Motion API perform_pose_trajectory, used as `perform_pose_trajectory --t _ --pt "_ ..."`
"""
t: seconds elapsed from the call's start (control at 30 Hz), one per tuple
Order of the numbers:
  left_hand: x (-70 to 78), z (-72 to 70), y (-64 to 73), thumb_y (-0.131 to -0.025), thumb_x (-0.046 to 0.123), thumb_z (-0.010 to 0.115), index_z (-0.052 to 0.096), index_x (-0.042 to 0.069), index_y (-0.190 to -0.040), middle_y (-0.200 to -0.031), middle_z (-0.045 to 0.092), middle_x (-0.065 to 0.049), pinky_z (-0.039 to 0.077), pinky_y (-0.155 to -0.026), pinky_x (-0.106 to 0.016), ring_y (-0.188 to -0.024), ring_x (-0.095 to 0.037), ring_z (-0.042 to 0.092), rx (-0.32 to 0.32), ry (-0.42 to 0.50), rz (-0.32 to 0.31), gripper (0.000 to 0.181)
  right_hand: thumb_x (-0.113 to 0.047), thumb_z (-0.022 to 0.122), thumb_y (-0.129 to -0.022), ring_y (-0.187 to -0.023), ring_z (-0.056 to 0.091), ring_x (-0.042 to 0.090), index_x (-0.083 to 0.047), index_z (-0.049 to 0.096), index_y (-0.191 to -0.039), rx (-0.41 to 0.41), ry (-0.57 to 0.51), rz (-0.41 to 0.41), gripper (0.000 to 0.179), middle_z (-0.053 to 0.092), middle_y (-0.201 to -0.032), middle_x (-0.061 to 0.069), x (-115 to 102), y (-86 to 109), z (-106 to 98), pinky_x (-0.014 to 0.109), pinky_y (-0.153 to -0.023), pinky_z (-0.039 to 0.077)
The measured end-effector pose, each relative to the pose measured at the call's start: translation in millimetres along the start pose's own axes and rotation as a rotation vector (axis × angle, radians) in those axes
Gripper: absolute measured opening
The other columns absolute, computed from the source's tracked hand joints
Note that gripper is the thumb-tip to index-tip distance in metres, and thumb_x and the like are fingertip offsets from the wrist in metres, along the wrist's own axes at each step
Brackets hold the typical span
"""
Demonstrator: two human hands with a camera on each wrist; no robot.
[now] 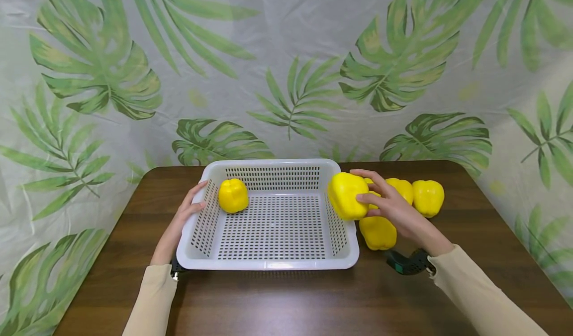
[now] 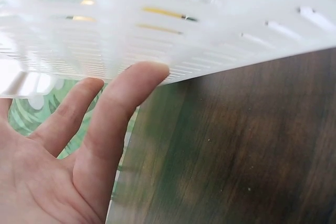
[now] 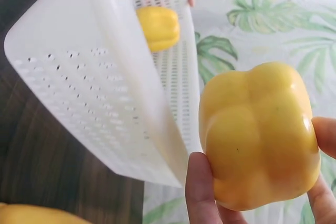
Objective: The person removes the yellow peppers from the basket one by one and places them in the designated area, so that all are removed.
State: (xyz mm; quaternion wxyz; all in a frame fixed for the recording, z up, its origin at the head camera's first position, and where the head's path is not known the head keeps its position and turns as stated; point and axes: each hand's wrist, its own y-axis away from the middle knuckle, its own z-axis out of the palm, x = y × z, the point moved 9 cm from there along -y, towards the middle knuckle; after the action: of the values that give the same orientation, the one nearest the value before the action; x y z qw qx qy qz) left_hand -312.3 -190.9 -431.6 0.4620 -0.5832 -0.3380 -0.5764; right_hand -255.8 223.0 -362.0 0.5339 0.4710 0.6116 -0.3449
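A white perforated plastic basket (image 1: 273, 264) stands on the table. Inside, at its left end, sits a yellow bell pepper (image 1: 233, 195). My right hand (image 1: 398, 211) grips another yellow bell pepper (image 1: 347, 196) between thumb and fingers, raised at the basket's right rim; the right wrist view shows this pepper (image 3: 260, 137) up close, outside the basket wall. My left hand (image 1: 185, 214) rests against the basket's left side. In the left wrist view, its thumb and a finger (image 2: 113, 108) touch the outer wall with nothing wrapped in the palm.
To the right of the basket, several more yellow bell peppers lie on the brown wooden table (image 1: 277, 306), including a near one (image 1: 378, 233) and a far-right one (image 1: 428, 198). One or more are partly hidden behind my right hand. A leaf-patterned cloth (image 1: 304, 27) hangs behind the table.
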Motion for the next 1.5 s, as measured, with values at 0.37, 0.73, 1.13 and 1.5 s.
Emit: perform_pose_trajectory --t 0.37,0.73,1.13,1.5 --pt "-1.5 -0.3 2.2 -0.097 0.002 0.034 0.038 0.033 -0.144 -0.150 0.009 -0.032 0.052 -0.082 -0.034 -0.109 -0.016 0.054 0.008 0.009 -0.020 0.056 -0.019 0.051 -0.099 -0.101 0.054 0.024 -0.021 0.030 -0.147 0.041 -0.009 -0.009 0.052 0.034 -0.131 0.021 11 14.1 -20 0.037 -0.080 0.051" --pt "-2.5 -0.6 1.9 -0.098 0.005 0.034 0.036 0.034 -0.144 -0.152 0.010 -0.028 0.052 -0.083 -0.037 -0.113 -0.023 0.051 0.015 -0.025 -0.045 0.054 -0.016 0.044 -0.101 -0.103 0.052 0.017 -0.027 0.031 -0.146 0.065 0.004 -0.045 0.048 0.032 -0.133 0.013 27 30.5 -46 0.035 -0.081 0.050" --pt "1.4 1.0 -1.8 -0.096 0.000 0.032 0.041 0.033 -0.142 -0.151 0.006 -0.034 0.051 -0.083 -0.032 -0.112 -0.012 0.052 -0.019 0.012 0.028 0.058 -0.012 0.042 -0.102 -0.100 0.053 0.011 -0.027 0.033 -0.145 0.102 0.031 -0.067 0.047 0.038 -0.126 0.002 39 44.8 -76 0.030 -0.076 0.051" --pt "0.5 -0.4 -0.2 -0.097 0.002 0.032 0.039 0.033 -0.143 -0.151 0.007 -0.032 0.050 -0.084 -0.033 -0.113 -0.016 0.050 -0.001 0.003 0.008 0.057 -0.005 0.041 -0.101 -0.095 0.055 0.008 -0.025 0.035 -0.144 0.144 -0.041 -0.104 0.048 0.040 -0.121 0.000 55 57.2 -94 0.026 -0.072 0.051"
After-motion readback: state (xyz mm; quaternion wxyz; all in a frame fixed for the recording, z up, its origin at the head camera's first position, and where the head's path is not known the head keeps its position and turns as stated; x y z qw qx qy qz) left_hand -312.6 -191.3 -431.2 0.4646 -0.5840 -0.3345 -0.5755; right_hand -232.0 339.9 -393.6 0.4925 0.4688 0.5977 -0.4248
